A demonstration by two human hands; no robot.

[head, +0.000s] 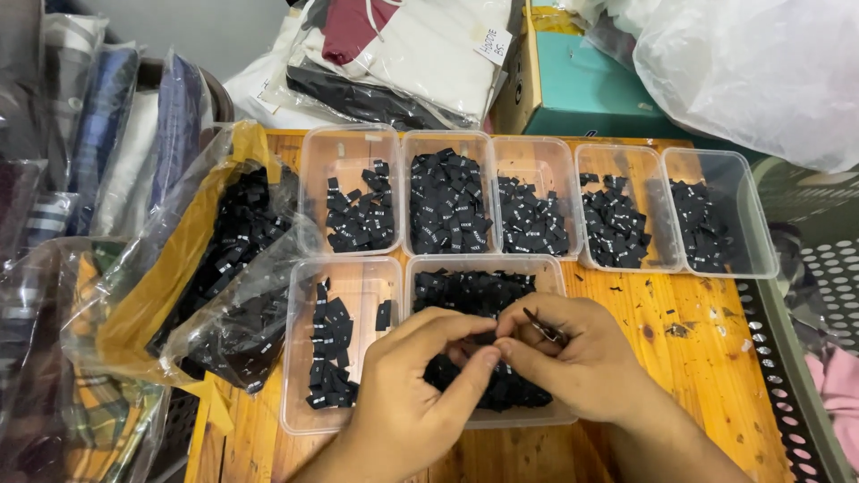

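My left hand (407,394) and my right hand (573,362) meet over a clear plastic tub (488,264) filled with small black fabric labels. The fingertips of both hands pinch a small black label (488,344) between them. My right hand also holds small metal snips (543,327) tucked against its fingers. To the left stands another clear tub (304,358) with a neat column of black labels (329,349).
Five more clear tubs of black labels (447,201) line the back of the wooden table (680,358). A crumpled plastic bag of labels (224,268) lies at left. Folded garments in bags, a teal box (591,89) and a white plastic bag sit behind. A green crate rim (787,358) borders the right.
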